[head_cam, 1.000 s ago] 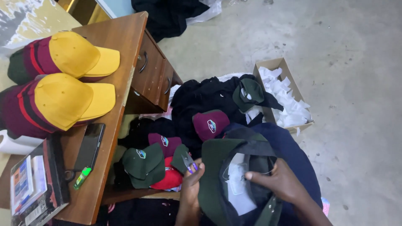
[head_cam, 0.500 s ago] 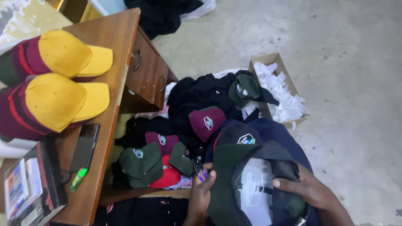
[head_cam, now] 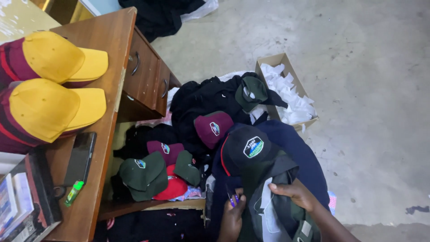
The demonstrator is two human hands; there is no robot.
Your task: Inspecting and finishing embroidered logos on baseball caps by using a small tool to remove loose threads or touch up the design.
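Low in the head view, both hands work on a dark green fabric cap [head_cam: 268, 197] turned inside out, white lining patch showing. Left hand [head_cam: 233, 219] pinches small purple-handled snips [head_cam: 233, 199] at the cap's edge, fingers closed on them. Right hand [head_cam: 295, 195] grips the cap's inner band, fingers clamped on the cloth. Hands sit near each other, cap between them. Just above lies a black cap with a white-and-green oval embroidered badge [head_cam: 245, 148], resting on navy cloth [head_cam: 295, 148].

Left of that, a heap of caps: maroon cap with a small badge [head_cam: 212, 127], green caps [head_cam: 141, 175], a red cap [head_cam: 172, 188], on black fabric [head_cam: 201, 98]. Open brown cardboard box [head_cam: 268, 62] on the concrete floor [head_cam: 358, 67], holding crumpled white paper [head_cam: 291, 98].

Wooden worktop with drawers [head_cam: 112, 45] at left carries two stacks of yellow-and-maroon caps [head_cam: 53, 85], a black phone [head_cam: 80, 157], a green lighter [head_cam: 74, 192] and a book stack [head_cam: 22, 206].
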